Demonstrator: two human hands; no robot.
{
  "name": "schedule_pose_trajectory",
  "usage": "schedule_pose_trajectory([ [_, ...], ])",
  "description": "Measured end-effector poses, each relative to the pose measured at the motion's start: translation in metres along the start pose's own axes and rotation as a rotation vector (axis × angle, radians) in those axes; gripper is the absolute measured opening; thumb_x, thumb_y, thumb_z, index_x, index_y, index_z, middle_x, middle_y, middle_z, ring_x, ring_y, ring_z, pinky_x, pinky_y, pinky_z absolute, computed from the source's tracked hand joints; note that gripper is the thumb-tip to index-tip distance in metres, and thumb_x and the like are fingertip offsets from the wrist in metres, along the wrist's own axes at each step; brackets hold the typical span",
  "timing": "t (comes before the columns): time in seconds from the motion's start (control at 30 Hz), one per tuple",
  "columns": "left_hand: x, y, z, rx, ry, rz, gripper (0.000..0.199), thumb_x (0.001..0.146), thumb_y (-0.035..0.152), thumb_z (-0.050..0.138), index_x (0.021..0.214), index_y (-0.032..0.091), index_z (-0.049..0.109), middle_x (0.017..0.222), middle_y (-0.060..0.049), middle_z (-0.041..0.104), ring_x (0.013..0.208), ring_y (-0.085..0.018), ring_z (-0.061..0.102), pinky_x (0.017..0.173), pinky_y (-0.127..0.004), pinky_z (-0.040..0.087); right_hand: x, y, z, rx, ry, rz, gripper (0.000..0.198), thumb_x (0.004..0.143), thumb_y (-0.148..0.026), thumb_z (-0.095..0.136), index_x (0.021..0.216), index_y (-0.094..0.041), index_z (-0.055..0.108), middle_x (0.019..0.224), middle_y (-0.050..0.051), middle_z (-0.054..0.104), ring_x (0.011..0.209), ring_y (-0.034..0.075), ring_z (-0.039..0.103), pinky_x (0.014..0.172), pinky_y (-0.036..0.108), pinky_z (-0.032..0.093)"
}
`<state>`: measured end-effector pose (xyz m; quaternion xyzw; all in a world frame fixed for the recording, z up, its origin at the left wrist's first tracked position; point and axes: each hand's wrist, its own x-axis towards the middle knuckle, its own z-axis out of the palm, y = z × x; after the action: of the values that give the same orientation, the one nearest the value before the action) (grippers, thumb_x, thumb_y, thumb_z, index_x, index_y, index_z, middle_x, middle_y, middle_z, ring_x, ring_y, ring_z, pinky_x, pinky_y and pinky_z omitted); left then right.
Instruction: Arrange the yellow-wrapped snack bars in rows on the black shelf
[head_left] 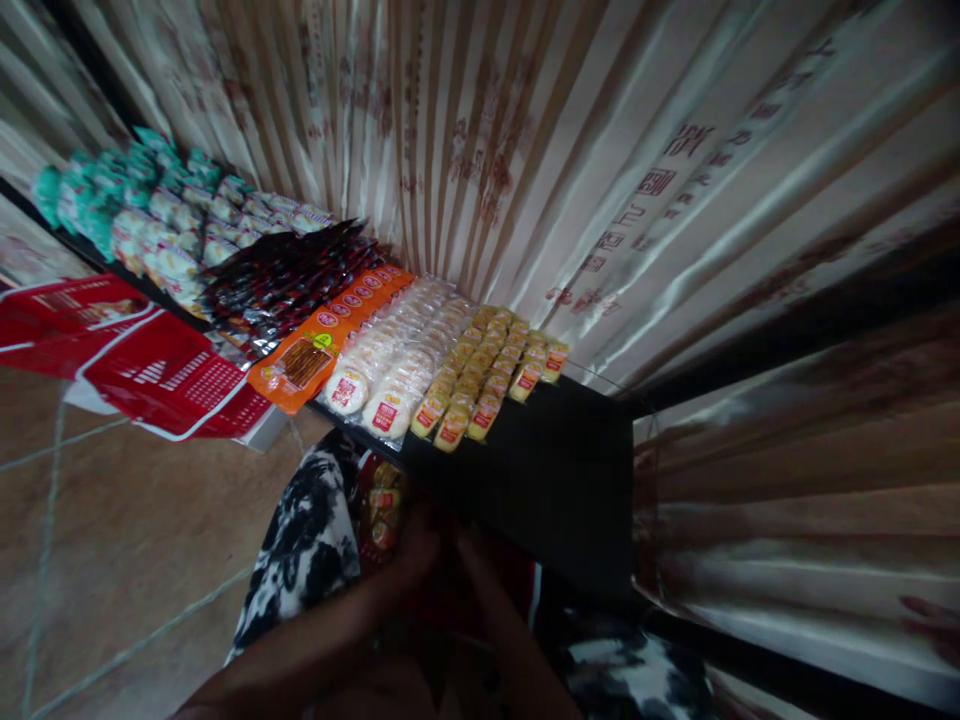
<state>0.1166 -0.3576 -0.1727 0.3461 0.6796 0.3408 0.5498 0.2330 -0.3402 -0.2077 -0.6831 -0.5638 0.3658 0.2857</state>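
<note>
Below the front edge of the black shelf (555, 480), my left hand (421, 535) and my right hand (463, 540) are close together in deep shadow. They are over a dark red container (514, 580) between my knees. Their fingers blend into the dark, so any hold is hidden. Several yellow-wrapped snacks (384, 510) lie in the container, just left of my left hand. On the shelf above, rows of small yellow snack packs (469, 380) stand beside rows of round white wrapped cakes (394, 360).
Further left along the shelf are orange snack packets (304, 360), dark shiny packets (285, 280) and white-and-teal packets (161, 210). Red printed boxes (172, 370) are at the left, above the tiled floor (135, 530). A pleated printed curtain (480, 130) hangs behind the shelf and at the right.
</note>
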Motion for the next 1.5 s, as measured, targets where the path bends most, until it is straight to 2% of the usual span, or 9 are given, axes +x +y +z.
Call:
schedule_pose_trajectory([
  [0.1, -0.008, -0.001, -0.003, -0.018, 0.019, 0.018, 0.036, 0.075, 0.013, 0.044, 0.107, 0.015, 0.062, 0.114, -0.01, 0.064, 0.108, -0.022, 0.057, 0.099, -0.032, 0.04, -0.013, -0.005, -0.009, 0.027, -0.064, 0.049, 0.027, 0.074, -0.041, 0.056, 0.084, -0.019, 0.068, 0.088, 0.01, 0.071, 0.086, 0.025, 0.066, 0.075, 0.038, 0.052],
  [0.27, -0.019, 0.002, -0.014, -0.036, 0.045, 0.047, 0.044, 0.07, 0.006, 0.046, 0.112, 0.008, 0.058, 0.118, -0.014, 0.061, 0.11, -0.021, 0.055, 0.1, -0.032, 0.038, -0.033, -0.023, -0.029, 0.143, -0.14, 0.122, 0.037, 0.067, -0.042, 0.053, 0.093, -0.02, 0.068, 0.102, 0.01, 0.069, 0.099, 0.026, 0.063, 0.091, 0.041, 0.046],
  [0.5, -0.037, 0.013, -0.029, -0.183, 0.053, 0.006, 0.038, 0.072, 0.017, 0.055, 0.109, 0.011, 0.058, 0.115, -0.012, 0.063, 0.104, -0.021, 0.059, 0.093, -0.032, 0.044, -0.052, -0.047, -0.044, 0.215, -0.165, 0.07, 0.037, 0.065, -0.041, 0.056, 0.092, -0.02, 0.069, 0.103, 0.009, 0.069, 0.101, 0.027, 0.062, 0.093, 0.043, 0.045],
  [0.7, -0.052, 0.026, -0.039, -0.103, 0.079, 0.056, 0.032, 0.068, 0.02, 0.06, 0.098, 0.011, 0.061, 0.101, -0.011, 0.068, 0.098, -0.023, 0.061, 0.091, -0.032, 0.045, -0.066, -0.073, -0.059, 0.254, -0.267, 0.009, 0.033, 0.068, -0.038, 0.059, 0.094, -0.019, 0.066, 0.101, 0.008, 0.07, 0.098, 0.026, 0.063, 0.09, 0.041, 0.047],
  [0.83, -0.071, 0.048, -0.042, -0.038, 0.094, 0.227, 0.031, 0.069, 0.019, 0.057, 0.099, 0.017, 0.062, 0.101, -0.007, 0.067, 0.098, -0.021, 0.06, 0.091, -0.034, 0.045, -0.072, -0.094, -0.078, 0.269, -0.293, -0.042, 0.037, 0.071, -0.032, 0.059, 0.106, -0.021, 0.062, 0.109, 0.007, 0.067, 0.102, 0.022, 0.062, 0.092, 0.036, 0.047],
  [0.97, -0.081, 0.08, -0.04, 0.043, 0.098, 0.471, 0.028, 0.074, 0.023, 0.052, 0.1, 0.02, 0.062, 0.1, -0.006, 0.065, 0.095, -0.02, 0.06, 0.088, -0.036, 0.046, -0.067, -0.108, -0.098, 0.27, -0.229, -0.074, 0.04, 0.071, -0.032, 0.062, 0.109, -0.021, 0.061, 0.113, 0.007, 0.065, 0.105, 0.023, 0.06, 0.095, 0.036, 0.045],
  [1.2, -0.07, 0.138, -0.008, 0.113, 0.019, 0.59, 0.031, 0.08, 0.024, 0.044, 0.107, 0.017, 0.057, 0.106, -0.008, 0.061, 0.092, -0.018, 0.058, 0.085, -0.033, 0.047, -0.031, -0.119, -0.124, 0.558, -0.038, -0.056, 0.041, 0.07, -0.042, 0.065, 0.105, -0.022, 0.059, 0.101, 0.005, 0.07, 0.092, 0.022, 0.066, 0.082, 0.033, 0.052],
  [1.37, -0.047, 0.149, 0.036, 0.116, 0.012, 0.708, 0.035, 0.079, 0.015, 0.038, 0.109, 0.015, 0.056, 0.117, -0.01, 0.058, 0.111, -0.018, 0.052, 0.1, -0.036, 0.04, 0.012, -0.112, -0.133, 0.691, 0.181, 0.01, 0.047, 0.061, -0.039, 0.069, 0.102, -0.019, 0.056, 0.088, 0.006, 0.072, 0.08, 0.021, 0.067, 0.077, 0.033, 0.053],
  [1.5, -0.028, 0.163, 0.059, 0.2, 0.047, 0.652, 0.039, 0.081, 0.016, 0.038, 0.114, 0.014, 0.057, 0.125, -0.01, 0.055, 0.118, -0.021, 0.047, 0.106, -0.039, 0.034, 0.048, -0.106, -0.134, 0.681, 0.302, 0.025, 0.046, 0.057, -0.041, 0.069, 0.096, -0.019, 0.058, 0.084, 0.006, 0.07, 0.078, 0.02, 0.067, 0.075, 0.033, 0.053],
])
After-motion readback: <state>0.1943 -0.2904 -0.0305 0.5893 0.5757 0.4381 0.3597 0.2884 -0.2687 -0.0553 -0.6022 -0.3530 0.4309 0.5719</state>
